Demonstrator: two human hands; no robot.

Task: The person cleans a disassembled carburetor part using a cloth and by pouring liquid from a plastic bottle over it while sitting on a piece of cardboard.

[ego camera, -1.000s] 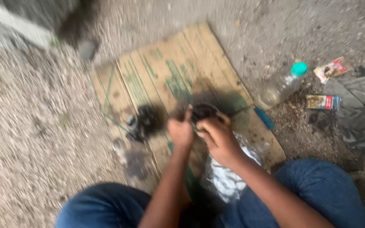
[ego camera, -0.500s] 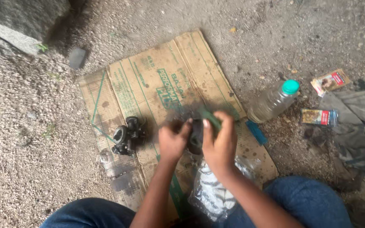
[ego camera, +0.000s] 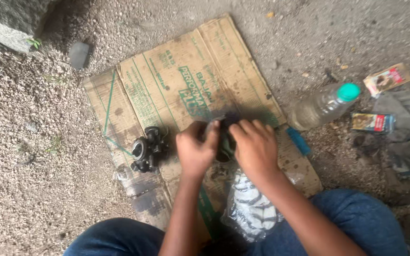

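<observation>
My left hand [ego camera: 195, 151] and my right hand [ego camera: 255, 147] are both closed around a small dark part [ego camera: 224, 142], held just above a flattened cardboard sheet [ego camera: 176, 80] on the ground. Most of the part is hidden by my fingers. A black metal assembly [ego camera: 148, 149] lies on the cardboard just left of my left hand, apart from it. A clear plastic bag with black-and-white contents [ego camera: 252, 208] lies under my right forearm.
A clear plastic bottle with a green cap [ego camera: 323, 106] lies right of the cardboard. Two small printed packets [ego camera: 386, 78] [ego camera: 372, 122] and a grey cloth [ego camera: 409, 132] are at far right. A blue strip [ego camera: 299, 141] and a dark stone [ego camera: 79, 53] lie nearby. My knees frame the bottom.
The view has steadied and shifted slightly. My hands have stayed together on the dark part, with the fingers turning a little around it.
</observation>
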